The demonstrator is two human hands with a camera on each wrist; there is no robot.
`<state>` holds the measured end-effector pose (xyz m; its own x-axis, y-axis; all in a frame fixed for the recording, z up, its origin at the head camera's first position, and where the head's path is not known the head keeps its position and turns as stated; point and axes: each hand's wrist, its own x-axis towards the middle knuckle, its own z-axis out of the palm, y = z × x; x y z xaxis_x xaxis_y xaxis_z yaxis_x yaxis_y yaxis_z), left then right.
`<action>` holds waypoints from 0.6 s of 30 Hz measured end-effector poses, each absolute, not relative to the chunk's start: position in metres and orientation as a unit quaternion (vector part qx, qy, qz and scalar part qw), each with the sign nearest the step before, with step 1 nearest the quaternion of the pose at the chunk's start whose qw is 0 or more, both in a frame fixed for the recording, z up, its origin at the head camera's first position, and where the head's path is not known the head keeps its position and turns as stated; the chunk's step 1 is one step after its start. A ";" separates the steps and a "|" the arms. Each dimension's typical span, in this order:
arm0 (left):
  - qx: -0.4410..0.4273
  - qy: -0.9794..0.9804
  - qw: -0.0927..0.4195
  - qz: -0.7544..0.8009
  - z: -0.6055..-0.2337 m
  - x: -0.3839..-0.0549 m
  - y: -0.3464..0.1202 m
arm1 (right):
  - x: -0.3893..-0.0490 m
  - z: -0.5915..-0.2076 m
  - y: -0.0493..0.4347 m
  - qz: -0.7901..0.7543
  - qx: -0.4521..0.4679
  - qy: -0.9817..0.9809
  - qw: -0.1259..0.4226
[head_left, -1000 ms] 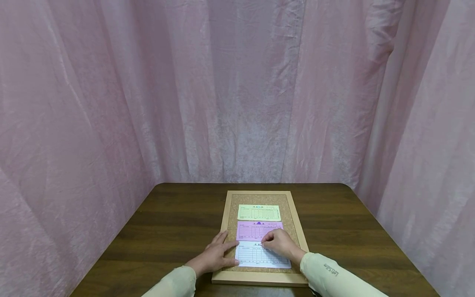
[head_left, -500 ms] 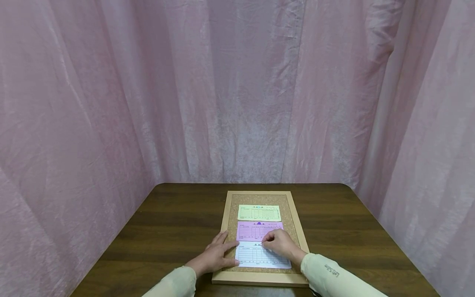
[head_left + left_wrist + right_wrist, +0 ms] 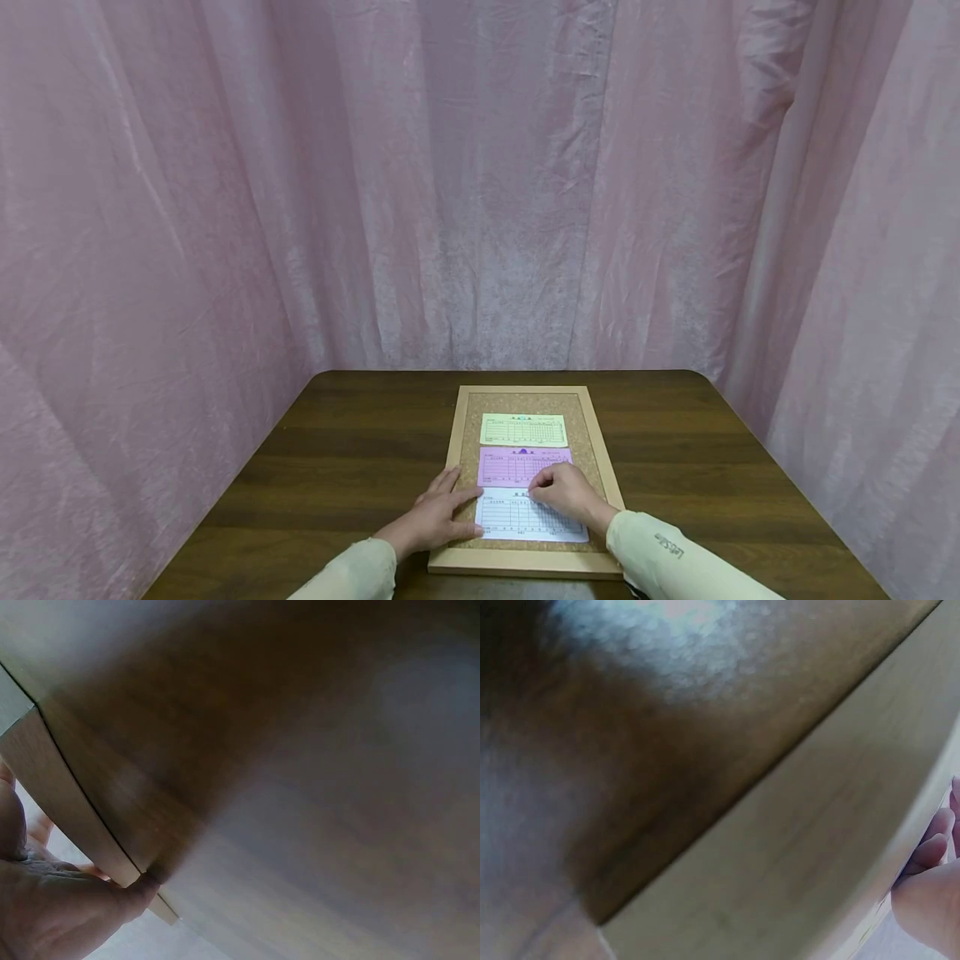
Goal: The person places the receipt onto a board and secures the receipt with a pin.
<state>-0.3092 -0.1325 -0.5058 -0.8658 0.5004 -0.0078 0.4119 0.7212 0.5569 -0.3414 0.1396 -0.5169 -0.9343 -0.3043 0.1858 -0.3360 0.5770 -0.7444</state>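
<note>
A cork board in a pale wooden frame (image 3: pixel 522 563) lies on the table, with three printed slips on it in a column. The top slip is light green (image 3: pixel 522 431), the middle one pink (image 3: pixel 498 468), the bottom one white (image 3: pixel 502 517). My left hand (image 3: pixel 435 512) spreads over the board's left side, thumb and forefinger touching the white slip's left edge. My right hand (image 3: pixel 567 492) pinches at the white slip's top middle; whatever is between the fingertips is too small or hidden to tell. A round purple pin head (image 3: pixel 522 451) sits on the pink slip, a pale blue one (image 3: pixel 522 418) on the green.
The dark brown wooden table (image 3: pixel 360 450) extends on both sides of the board. Pink curtains (image 3: pixel 480 183) hang behind the table and at its sides. The frame's edge (image 3: pixel 780 825) and the tabletop fill most of the right wrist view.
</note>
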 end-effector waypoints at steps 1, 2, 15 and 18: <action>0.247 0.924 0.078 0.280 -0.506 -0.309 -0.133 | -0.341 -0.517 0.140 0.422 0.180 -0.888 0.018; 0.247 0.924 0.079 0.280 -0.506 -0.309 -0.133 | -0.341 -0.516 0.140 0.421 0.180 -0.889 0.018; 0.242 0.925 0.087 0.280 -0.505 -0.310 -0.134 | -0.341 -0.515 0.139 0.431 0.174 -0.885 0.011; 0.243 0.925 0.086 0.278 -0.506 -0.310 -0.134 | -0.341 -0.515 0.139 0.432 0.167 -0.886 0.007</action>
